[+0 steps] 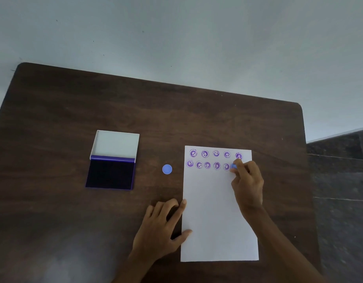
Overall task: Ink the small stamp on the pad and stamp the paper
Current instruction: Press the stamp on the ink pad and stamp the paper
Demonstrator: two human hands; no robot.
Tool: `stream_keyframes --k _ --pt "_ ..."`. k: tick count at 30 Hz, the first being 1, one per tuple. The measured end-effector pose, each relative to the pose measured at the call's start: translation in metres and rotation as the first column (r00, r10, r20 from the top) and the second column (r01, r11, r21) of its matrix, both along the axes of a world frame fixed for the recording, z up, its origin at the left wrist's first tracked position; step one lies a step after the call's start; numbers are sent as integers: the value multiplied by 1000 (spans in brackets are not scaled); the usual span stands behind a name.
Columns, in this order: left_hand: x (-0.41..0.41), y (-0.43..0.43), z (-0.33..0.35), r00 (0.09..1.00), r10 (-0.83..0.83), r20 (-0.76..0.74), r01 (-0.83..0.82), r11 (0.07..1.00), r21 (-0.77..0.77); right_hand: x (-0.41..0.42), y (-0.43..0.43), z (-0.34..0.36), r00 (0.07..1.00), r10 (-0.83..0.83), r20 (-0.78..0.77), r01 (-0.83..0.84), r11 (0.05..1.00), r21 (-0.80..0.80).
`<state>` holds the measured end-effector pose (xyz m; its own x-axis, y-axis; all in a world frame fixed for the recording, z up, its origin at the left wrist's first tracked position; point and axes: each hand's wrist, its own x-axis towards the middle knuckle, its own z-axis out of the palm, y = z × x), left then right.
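Note:
A white sheet of paper lies on the dark wooden table, with two rows of several purple smiley prints across its top. My right hand pinches a small blue stamp at the right end of the second row, its base down against the paper. My left hand rests flat on the table with fingertips and thumb touching the paper's left edge. An open ink pad with a dark purple surface and a raised white lid sits to the left.
A small round blue cap lies on the table between the ink pad and the paper. The table's far edge meets a pale wall; dark tiled floor shows past the right edge.

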<state>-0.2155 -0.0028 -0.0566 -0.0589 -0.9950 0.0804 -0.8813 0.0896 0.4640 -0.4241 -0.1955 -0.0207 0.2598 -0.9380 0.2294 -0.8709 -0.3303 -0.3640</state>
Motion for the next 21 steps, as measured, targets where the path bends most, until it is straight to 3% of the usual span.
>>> stream_keyframes --k 3,10,13,15,17,19,21 --pt "0 1 -2 1000 -14 -10 13 1000 -2 -4 -2 -2 999 37 0 -37 999 -26" --pt "0 -2 4 1000 -22 -11 22 999 -30 2 -4 20 997 69 -21 -67 994 83" --pt "2 -3 4 1000 -15 -11 15 1000 -28 -1 -10 39 985 -127 113 109 982 152" --pt "2 -4 1 1000 -9 0 9 999 -31 -14 -14 52 882 -376 283 334 924 186" --pt "1 -4 1 1000 -13 15 13 999 -42 -29 -13 65 681 -552 481 454 834 313" --pt "1 -2 1 1000 -13 27 14 998 -56 -39 -9 77 518 -620 590 439 784 438" --pt "2 -3 3 999 -7 31 9 998 -57 -39 -1 86 486 -623 612 373 782 500"
